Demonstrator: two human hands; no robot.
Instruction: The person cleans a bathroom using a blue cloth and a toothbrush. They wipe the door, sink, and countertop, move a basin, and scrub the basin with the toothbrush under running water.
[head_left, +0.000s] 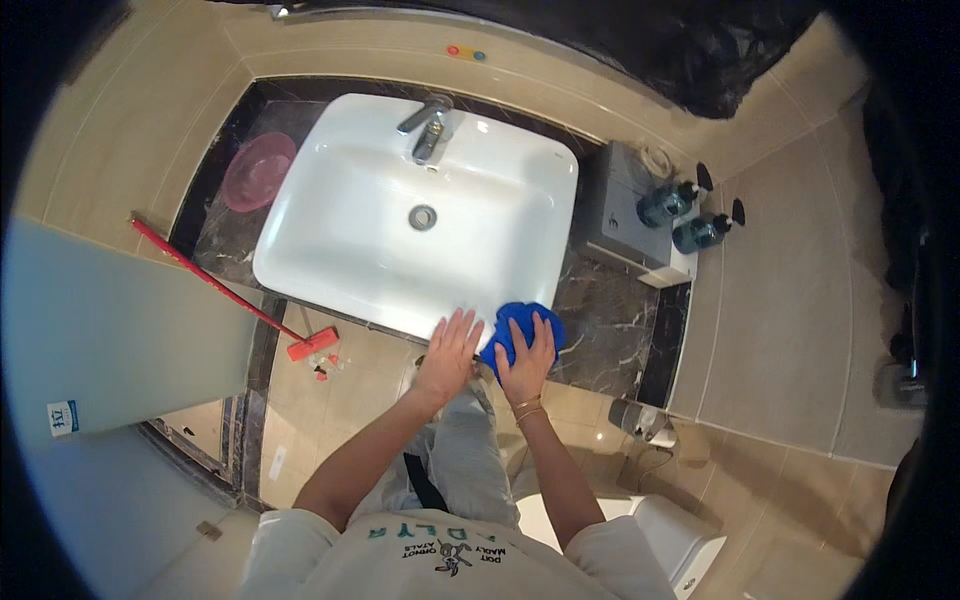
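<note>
A blue cloth lies over the near right corner of a white washbasin. Spread on top of the cloth, my right hand presses it against the rim with curved fingers. My left hand rests beside it at the basin's front edge, holding nothing, its fingertips on the white rim. The basin holds no visible water, and its round metal drain shows in the middle. A chrome faucet stands at the back with its lever turned to the left.
A pink plastic bowl sits left on the dark marble counter. Right of the basin, a grey box stands near two pump bottles. A red-handled floor brush leans at left. A toilet is behind me at right.
</note>
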